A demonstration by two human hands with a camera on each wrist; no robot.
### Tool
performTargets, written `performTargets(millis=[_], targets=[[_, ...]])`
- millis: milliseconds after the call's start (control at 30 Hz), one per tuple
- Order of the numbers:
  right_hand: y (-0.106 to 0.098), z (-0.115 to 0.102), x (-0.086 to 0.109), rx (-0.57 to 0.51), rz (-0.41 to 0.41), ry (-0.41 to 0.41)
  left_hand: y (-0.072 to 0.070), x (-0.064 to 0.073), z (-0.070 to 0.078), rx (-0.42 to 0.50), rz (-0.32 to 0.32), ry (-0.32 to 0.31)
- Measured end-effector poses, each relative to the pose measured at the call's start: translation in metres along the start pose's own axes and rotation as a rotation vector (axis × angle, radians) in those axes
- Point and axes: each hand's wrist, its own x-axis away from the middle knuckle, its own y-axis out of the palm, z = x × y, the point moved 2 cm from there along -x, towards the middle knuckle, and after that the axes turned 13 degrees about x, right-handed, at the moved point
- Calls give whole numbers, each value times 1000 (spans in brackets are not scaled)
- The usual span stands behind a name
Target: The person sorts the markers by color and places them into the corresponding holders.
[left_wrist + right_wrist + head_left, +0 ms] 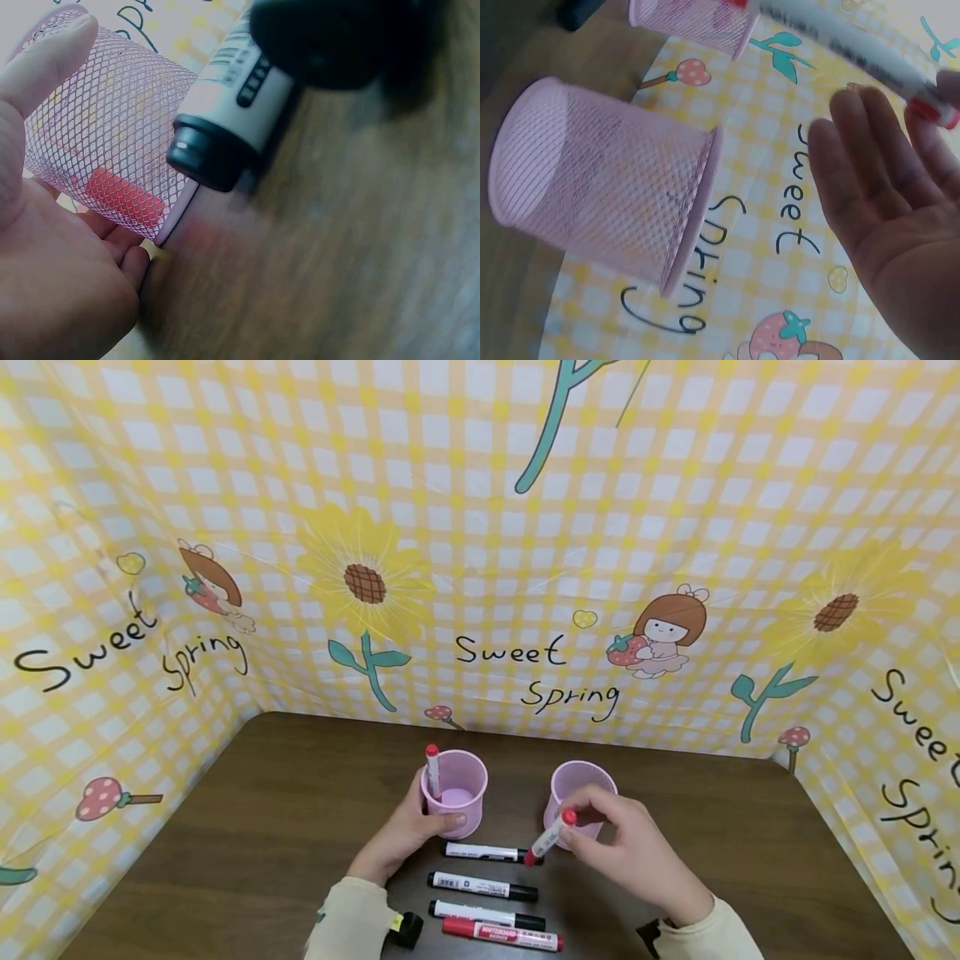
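Observation:
My left hand (405,823) grips the left pink mesh pen cup (475,814), thumb across its near side. Inside that cup, a red-capped white marker (432,773) leans against the left wall. The left wrist view shows red through the cup's mesh (124,191). My right hand (633,847) pinches another white marker (547,842) with red ends near its upper end, tilted down to the left. In the right wrist view this marker (847,46) lies between thumb and fingers. Behind the right hand stands a second pink mesh pen cup (552,797), partly hidden.
Between the forearms, white markers with black caps (483,852) (482,886) (480,912) lie in rows on the dark wooden table (300,827). A red marker (502,933) lies nearest me. A yellow checked cloth (480,568) hangs around the table's back and sides.

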Motion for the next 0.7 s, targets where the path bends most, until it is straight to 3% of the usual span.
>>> performTargets(millis=[233,533,700], targets=[[7,-5,-25,-93,91,51,0,0,0,10,-12,1],[20,-9,-58,-146,134,110,0,0,0,4,-16,9],[28,-12,-75,-156,149,102,0,1,0,-18,-23,11]])
